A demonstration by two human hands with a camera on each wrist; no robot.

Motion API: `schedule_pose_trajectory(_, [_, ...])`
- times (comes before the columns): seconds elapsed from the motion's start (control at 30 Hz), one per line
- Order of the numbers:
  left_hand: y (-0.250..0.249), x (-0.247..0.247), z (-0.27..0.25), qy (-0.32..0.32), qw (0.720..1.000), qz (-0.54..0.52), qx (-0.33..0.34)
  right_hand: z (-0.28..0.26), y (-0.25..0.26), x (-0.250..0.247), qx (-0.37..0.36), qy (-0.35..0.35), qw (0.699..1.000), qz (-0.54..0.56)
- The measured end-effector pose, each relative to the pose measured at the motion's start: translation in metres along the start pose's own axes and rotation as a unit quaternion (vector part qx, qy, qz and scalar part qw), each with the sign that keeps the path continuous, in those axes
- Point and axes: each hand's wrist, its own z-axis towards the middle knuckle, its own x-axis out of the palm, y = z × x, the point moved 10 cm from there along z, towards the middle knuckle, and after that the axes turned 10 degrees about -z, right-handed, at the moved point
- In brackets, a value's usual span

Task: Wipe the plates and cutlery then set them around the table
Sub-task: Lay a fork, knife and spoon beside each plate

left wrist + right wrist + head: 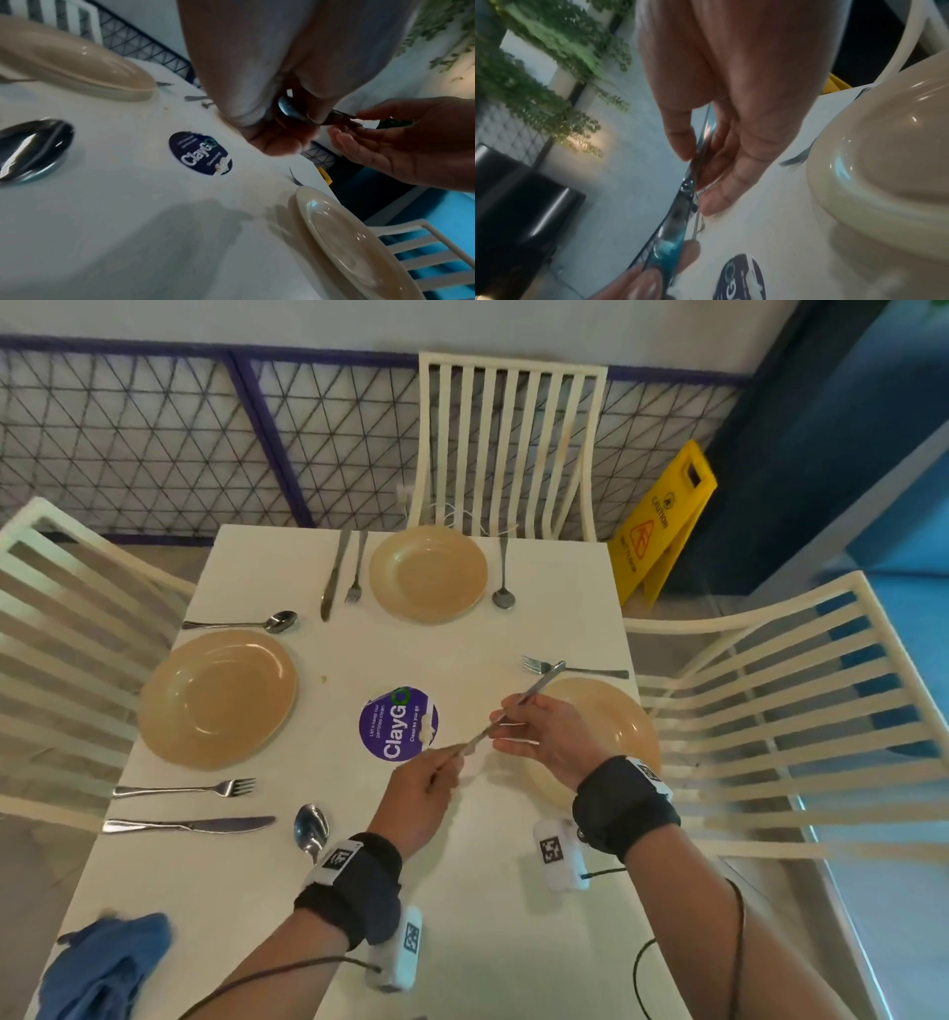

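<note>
Fingertips of our left hand (421, 793) pinch one end of a table knife (513, 706); our right hand (544, 737) pinches its middle. We hold it aloft between purple sticker (398, 724) and right-side plate (626, 711).

Right plate (624, 711) half hidden behind the right hand (549, 737).

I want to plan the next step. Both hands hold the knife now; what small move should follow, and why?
Probably lay the knife beside the right plate. Both the left hand and right hand pinch it above the table, and that setting shows only a fork.
</note>
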Motion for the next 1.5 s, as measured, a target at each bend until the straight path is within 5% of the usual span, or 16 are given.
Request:
schedule_pose_trajectory(0.13, [-0.029,0.008,0.018,-0.014,0.994,0.077,0.070,0.003,0.004,-0.038,0.016,-0.037,0.996,0.083])
schedule_pose_trajectory(0.4, [-0.054,0.038,0.072,0.008,0.991,0.119,0.055,0.020,0.025,-0.100,-0.016,-0.025,0.991,0.128])
schedule_pose_trajectory(0.57, [-0.070,0.051,0.118,-0.010,0.985,0.160,0.068,0.048,0.034,-0.153,-0.029,-0.079,0.984,0.158])
schedule_pose_trajectory(0.87, [-0.067,0.067,0.213,-0.019,0.981,0.188,0.049,0.116,0.053,-0.216,-0.004,-0.142,0.989,-0.036])
schedule_pose_trajectory(0.93, [-0.061,0.072,0.232,-0.012,0.980,0.194,0.036,0.132,0.064,-0.229,-0.021,-0.161,0.969,-0.187])
schedule_pose_trajectory(1.1, [-0.042,0.083,0.269,0.010,0.972,0.235,0.012,0.165,0.086,-0.237,-0.066,-0.158,0.864,-0.473])
schedule_pose_trajectory(1.27, [-0.022,0.094,0.291,0.039,0.966,0.256,-0.008,0.189,0.082,-0.239,-0.084,-0.149,0.796,-0.580])
schedule_pose_trajectory(1.5, [-0.013,0.099,0.304,0.071,0.952,0.298,0.002,0.201,0.072,-0.230,-0.099,-0.128,0.746,-0.646])
